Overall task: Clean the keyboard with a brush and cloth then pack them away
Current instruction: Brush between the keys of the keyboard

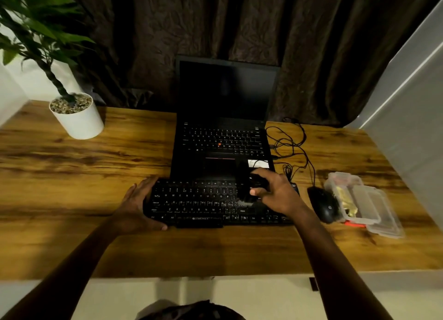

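Note:
A black keyboard lies on the wooden desk, in front of an open laptop. My left hand grips the keyboard's left end, fingers along its side and thumb at the front edge. My right hand hovers over the right part of the keys, fingers curled round a black cleaning tool. The tool is dark and blurred, so I cannot tell whether it is the brush or the cloth. It covers several keys, with a pale patch at its lower edge.
The black laptop stands open just behind the keyboard, its screen dark. A black mouse and tangled cables lie to the right. Beside them is an open clear plastic case. A potted plant stands at the back left.

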Tool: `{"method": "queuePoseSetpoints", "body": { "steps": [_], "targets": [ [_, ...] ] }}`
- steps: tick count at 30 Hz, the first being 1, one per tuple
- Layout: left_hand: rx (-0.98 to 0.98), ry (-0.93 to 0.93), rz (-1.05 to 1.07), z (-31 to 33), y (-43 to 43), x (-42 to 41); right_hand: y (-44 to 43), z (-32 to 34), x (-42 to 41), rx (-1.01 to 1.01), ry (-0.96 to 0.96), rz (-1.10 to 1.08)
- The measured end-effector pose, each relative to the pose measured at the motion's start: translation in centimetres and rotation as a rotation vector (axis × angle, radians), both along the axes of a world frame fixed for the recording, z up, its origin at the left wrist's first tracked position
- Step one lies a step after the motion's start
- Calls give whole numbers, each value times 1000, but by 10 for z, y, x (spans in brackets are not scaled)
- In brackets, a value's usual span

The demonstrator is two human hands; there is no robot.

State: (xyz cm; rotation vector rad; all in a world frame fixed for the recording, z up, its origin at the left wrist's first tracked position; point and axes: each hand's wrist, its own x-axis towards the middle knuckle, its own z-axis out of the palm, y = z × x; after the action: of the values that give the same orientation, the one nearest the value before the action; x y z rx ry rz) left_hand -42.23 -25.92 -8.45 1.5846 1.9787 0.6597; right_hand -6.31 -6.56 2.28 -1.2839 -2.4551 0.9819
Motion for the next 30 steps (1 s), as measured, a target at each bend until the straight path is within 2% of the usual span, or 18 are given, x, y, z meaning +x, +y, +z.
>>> {"method": "queuePoseSetpoints", "body": {
  "steps": [6,13,21,25,30],
  "targets": [
    [12,29,15,0,2,3,1,0,10,49,-91,10],
    [7,14,2,0,1,1,-15,-2,-19,-7,71,69],
    [23,-6,1,0,1,1,-4,3,-4,86,-153,39],
    [3,-13,6,1,0,1,-28,0,-35,38,-71,127],
    [-3,-3,12,-1,0,1,-33,4,-40,26,-37,134]
  ]
}}
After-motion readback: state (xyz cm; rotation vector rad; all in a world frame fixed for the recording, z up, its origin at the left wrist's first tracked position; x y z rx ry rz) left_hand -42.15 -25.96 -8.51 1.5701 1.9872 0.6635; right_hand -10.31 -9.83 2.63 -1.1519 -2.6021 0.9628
